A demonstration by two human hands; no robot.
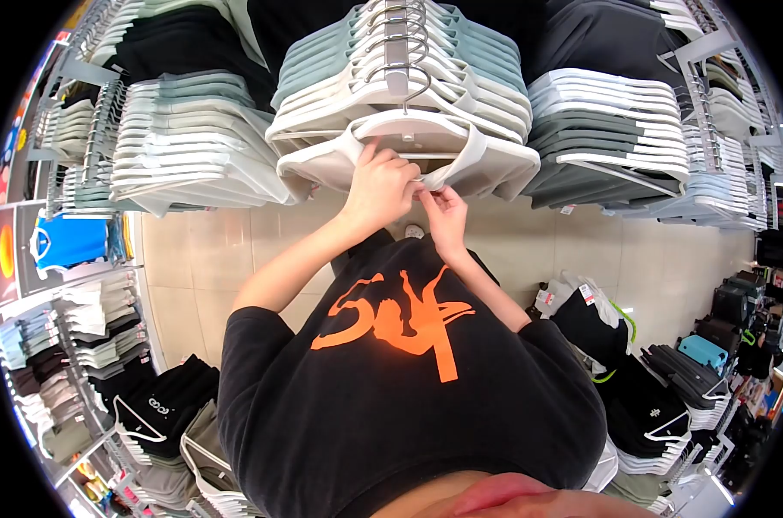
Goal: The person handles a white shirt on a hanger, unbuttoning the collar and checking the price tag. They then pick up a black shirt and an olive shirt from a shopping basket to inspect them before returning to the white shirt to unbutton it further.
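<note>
A light beige shirt hangs at the front of the middle rack on a white hanger with a metal hook. My left hand lies over the left side of its neckline, fingers curled in on the collar. Close beside it, my right hand pinches the lower front edge of the collar between thumb and fingertips. Both hands meet near the bottom of the neck opening. My left fingers partly cover the collar there.
Behind the shirt, more white and green shirts hang on a metal rail. Racks of pale shirts and dark grey shirts flank it. Tiled floor lies below. Further clothing racks stand at both lower sides.
</note>
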